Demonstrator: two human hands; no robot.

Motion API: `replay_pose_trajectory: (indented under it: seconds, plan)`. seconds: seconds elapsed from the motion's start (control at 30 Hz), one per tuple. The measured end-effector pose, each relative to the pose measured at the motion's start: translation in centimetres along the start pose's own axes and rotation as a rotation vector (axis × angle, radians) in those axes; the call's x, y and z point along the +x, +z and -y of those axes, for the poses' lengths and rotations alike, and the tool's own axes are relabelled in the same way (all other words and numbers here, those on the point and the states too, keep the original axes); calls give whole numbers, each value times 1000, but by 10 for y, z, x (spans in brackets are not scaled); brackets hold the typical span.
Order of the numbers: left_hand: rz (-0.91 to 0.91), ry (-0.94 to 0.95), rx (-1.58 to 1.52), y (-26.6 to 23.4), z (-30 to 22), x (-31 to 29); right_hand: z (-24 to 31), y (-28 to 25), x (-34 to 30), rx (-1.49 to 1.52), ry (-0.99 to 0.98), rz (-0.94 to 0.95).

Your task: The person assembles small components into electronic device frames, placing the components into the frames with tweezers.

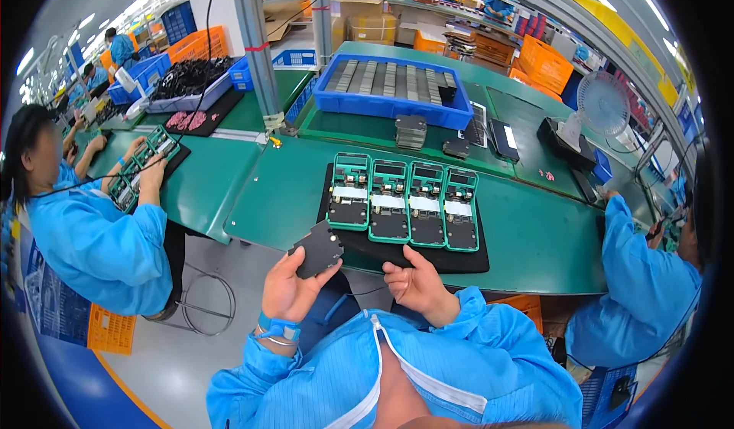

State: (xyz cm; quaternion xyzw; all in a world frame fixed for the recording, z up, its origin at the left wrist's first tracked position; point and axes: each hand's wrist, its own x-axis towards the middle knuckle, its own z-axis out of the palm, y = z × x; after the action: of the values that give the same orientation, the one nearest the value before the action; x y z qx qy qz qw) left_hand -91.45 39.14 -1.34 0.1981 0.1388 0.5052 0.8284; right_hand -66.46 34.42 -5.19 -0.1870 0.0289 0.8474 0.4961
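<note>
The left hand [294, 291] grips a thin dark plate [321, 251] by its lower edge, thumb on one side and fingers on the other; the plate is tilted, its far corner toward the bench. A blue wrist strap [279, 329] sits just below this grip. To its right, near the plate but apart from it, the right hand [419, 282] is loosely curled, its palm unclosed. Just beyond both hands lies a black mat [359, 245], bearing four green-framed units [388, 199] side by side; the leftmost is nearest the gripped plate. Farther out from the grip, past the units, are a stack of dark plates [410, 132] and a blue tray [390, 106] holding rows of plates, all on the green bench [264, 199].
</note>
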Motion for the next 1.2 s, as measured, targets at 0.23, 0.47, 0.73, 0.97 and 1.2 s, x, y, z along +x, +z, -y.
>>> replay_pose_trajectory:
  seconds: [0.23, 0.47, 0.73, 0.97, 1.2]
  plan:
    - [12, -85, 34, -5, 3, -4, -5, -6, -7, -140, -191, -46]
    - [117, -348, 28, -11, 1, 7, -5, -11, -32, -210, -405, -226]
    - [240, -588, 106, -93, -113, 61, -29, -6, 20, -91, -745, -460]
    - [275, -658, 92, -164, -198, 97, -27, -7, 37, 9, -937, -620]
    - [231, -653, 111, -192, -237, 112, -56, 4, 59, -116, -1301, -664]
